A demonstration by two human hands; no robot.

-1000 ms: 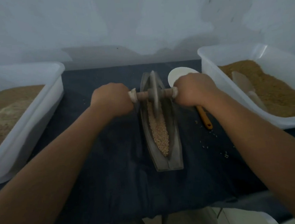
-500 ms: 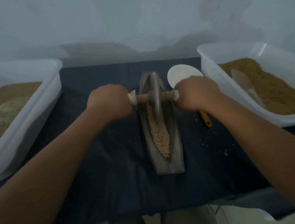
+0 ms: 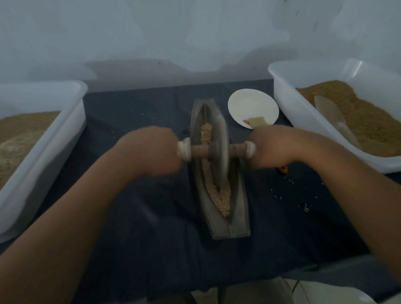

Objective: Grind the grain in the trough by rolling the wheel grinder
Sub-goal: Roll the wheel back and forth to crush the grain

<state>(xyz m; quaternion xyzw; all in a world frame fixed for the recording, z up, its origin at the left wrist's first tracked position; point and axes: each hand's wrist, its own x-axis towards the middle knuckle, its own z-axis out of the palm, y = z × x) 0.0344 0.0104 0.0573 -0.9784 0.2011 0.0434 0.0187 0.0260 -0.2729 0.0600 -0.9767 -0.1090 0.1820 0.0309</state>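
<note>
The left hand and right hand gripped the axle ends of the wheel grinder, standing midway along the trough, grain fore and aft.

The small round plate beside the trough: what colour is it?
The plate is white; the head view shows it.

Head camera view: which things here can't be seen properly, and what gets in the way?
All in the head view:
1. Fingers of the left hand and right hand: curled under the grinder's handle, hidden by the backs of the hands.
2. Orange-handled tool: the right hand covers its middle.
3. Wheel: motion-blurred; the grain directly beneath it is hidden.
4. Left tub and right tub: cut off by the frame's edges.
</note>
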